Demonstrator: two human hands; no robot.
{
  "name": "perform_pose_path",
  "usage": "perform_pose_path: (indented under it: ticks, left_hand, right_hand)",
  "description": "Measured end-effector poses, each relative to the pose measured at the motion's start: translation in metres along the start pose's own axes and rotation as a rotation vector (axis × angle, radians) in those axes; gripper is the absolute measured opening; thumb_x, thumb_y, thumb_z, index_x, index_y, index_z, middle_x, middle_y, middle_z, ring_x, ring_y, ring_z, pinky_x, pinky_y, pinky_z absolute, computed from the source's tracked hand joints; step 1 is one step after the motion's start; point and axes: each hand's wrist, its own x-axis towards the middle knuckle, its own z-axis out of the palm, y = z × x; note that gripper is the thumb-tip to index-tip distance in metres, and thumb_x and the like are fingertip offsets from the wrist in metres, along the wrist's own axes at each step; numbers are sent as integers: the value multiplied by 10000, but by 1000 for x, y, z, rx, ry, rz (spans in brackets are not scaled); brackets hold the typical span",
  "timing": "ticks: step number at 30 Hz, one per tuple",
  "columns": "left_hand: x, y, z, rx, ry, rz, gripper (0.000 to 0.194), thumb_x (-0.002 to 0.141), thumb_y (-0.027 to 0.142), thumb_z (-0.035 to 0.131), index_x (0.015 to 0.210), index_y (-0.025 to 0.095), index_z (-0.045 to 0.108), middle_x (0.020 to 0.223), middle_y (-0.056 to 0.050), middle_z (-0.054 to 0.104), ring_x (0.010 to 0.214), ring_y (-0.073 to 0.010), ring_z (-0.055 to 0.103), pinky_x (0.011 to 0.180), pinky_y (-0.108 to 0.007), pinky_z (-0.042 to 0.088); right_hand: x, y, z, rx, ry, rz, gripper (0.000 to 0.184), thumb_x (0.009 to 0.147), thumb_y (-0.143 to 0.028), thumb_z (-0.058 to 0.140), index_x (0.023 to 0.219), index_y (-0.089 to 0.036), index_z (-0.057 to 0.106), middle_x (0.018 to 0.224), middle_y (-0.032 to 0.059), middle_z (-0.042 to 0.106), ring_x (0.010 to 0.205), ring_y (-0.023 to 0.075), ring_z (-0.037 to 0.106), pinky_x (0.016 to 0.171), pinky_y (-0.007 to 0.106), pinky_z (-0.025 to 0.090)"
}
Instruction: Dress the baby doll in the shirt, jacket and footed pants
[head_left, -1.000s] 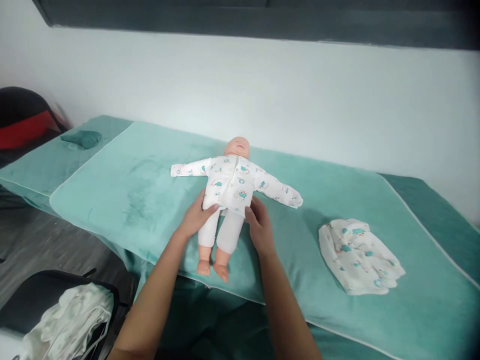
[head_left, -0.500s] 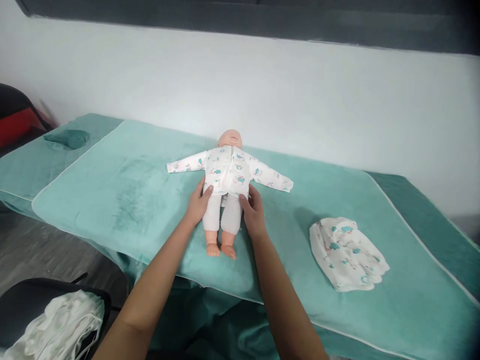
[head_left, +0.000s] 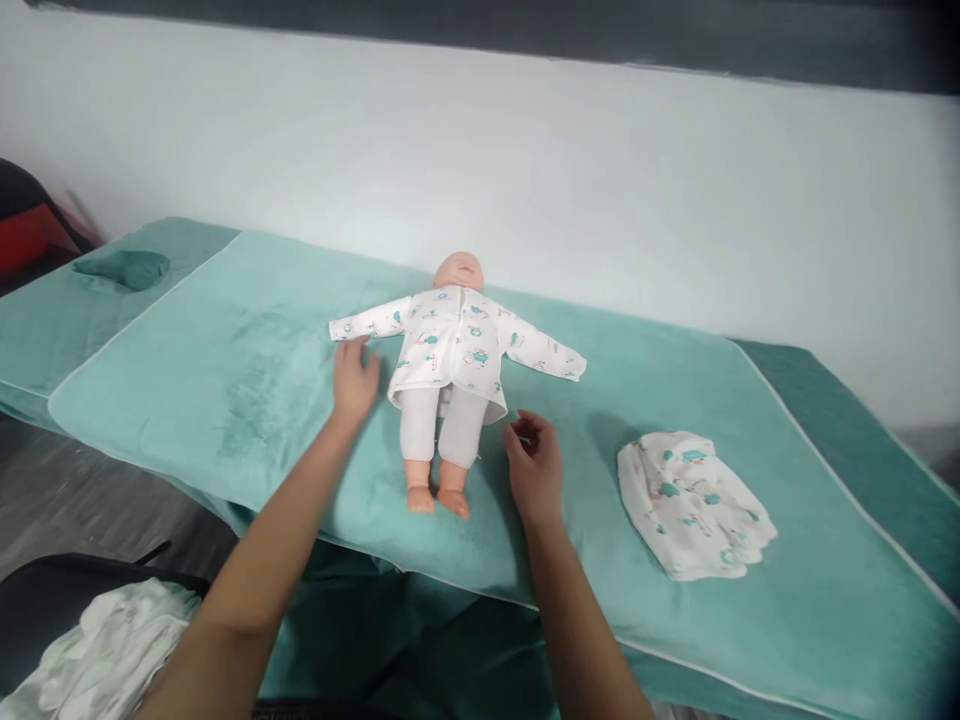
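Note:
A baby doll (head_left: 448, 370) lies on its back on a teal towel (head_left: 247, 390), head toward the wall, arms spread. It wears a white printed jacket and white trousers, with bare feet toward me. My left hand (head_left: 352, 378) hovers open just left of the doll's waist, below its sleeve, fingers spread. My right hand (head_left: 534, 462) sits to the right of the doll's legs, fingers loosely curled, holding nothing. Neither hand touches the doll.
A folded white printed garment (head_left: 694, 505) lies on the towel to the right. A small dark-green cloth (head_left: 124, 268) rests at the far left of the bed. White fabric (head_left: 105, 650) fills a dark container at the lower left. A wall runs behind the bed.
Both hands have let go of the doll's jacket hem and drawn away, the left one to the left, the right one down and right. The jacket hem now flares out.

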Motion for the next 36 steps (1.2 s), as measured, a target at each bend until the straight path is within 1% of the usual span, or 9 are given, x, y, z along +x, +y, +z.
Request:
perform_pose_path:
  ticks: [5, 10, 12, 15, 19, 24, 28, 32, 36]
  left_hand:
    - [44, -30, -21, 330, -106, 14, 566, 922, 223, 494, 1484, 170, 527, 1428, -198, 627, 1457, -381, 441, 1171, -624, 331]
    - [39, -35, -21, 367, -71, 35, 603, 913, 249, 506, 1502, 122, 505, 1590, -224, 465, 1526, -398, 343, 1206, -633, 296]
    - [36, -35, -21, 326, -36, 29, 584, 906, 241, 502, 1475, 117, 538, 1616, -211, 427, 1524, -392, 343, 1223, -611, 298]
    - [35, -37, -22, 253, 0, 27, 547, 900, 220, 486, 1420, 87, 589, 1570, -214, 476, 1487, -361, 397, 1257, -538, 299]
    - [32, -38, -27, 184, 44, 33, 479, 884, 186, 476, 1321, 94, 648, 1466, -195, 562, 1412, -309, 479, 1246, -448, 344]
    - [17, -32, -35, 139, 58, 53, 390, 865, 155, 490, 1213, 119, 663, 1344, -178, 618, 1321, -280, 543, 1205, -407, 392]
    - [-9, -23, -39, 74, 50, 29, 316, 890, 178, 488, 1154, 188, 662, 1256, -127, 655, 1249, -258, 589, 1149, -415, 440]
    - [-53, -5, -47, -173, -63, -87, 244, 938, 324, 539, 1099, 202, 677, 1160, -98, 712, 1121, -232, 649, 1076, -409, 489]
    - [-118, 23, -72, -620, -386, -237, 392, 958, 518, 575, 1186, 217, 683, 1129, -92, 741, 1063, -230, 687, 1035, -408, 521]
  right_hand:
    - [-22, 21, -51, -356, 105, -290, 341, 895, -408, 614, 1167, -205, 644, 1230, 158, 648, 1149, 310, 626, 1001, 553, 508]
    - [-27, 44, -112, -810, 414, -512, 470, 852, -366, 657, 1271, -157, 628, 1437, 266, 559, 1440, 437, 444, 1149, 681, 341]
    - [-23, 51, -134, -897, 473, -463, 638, 827, -426, 677, 1365, -95, 590, 1509, 309, 493, 1477, 482, 381, 1146, 707, 320]
    - [-14, 53, -154, -888, 456, -283, 796, 801, -514, 651, 1436, -45, 551, 1466, 322, 538, 1374, 506, 490, 1079, 694, 390]
    - [-7, 49, -160, -910, 398, -109, 627, 830, -518, 544, 1292, -117, 681, 1226, 252, 699, 1148, 461, 618, 950, 635, 469]
    - [-5, 44, -156, -778, 409, 34, 427, 808, -489, 553, 1055, -177, 707, 977, 172, 703, 885, 351, 615, 805, 526, 477]
    - [-9, 14, -121, -384, 383, 57, 374, 785, -526, 659, 965, -198, 641, 840, 46, 625, 718, 211, 527, 689, 386, 436]
    - [-31, -33, -60, 204, 90, 70, 405, 798, -572, 731, 952, -224, 592, 764, -38, 573, 634, 128, 483, 611, 277, 402]
    - [-68, -70, -9, 274, -201, -71, 232, 892, -453, 705, 974, -250, 629, 854, -11, 648, 724, 156, 582, 657, 301, 480]
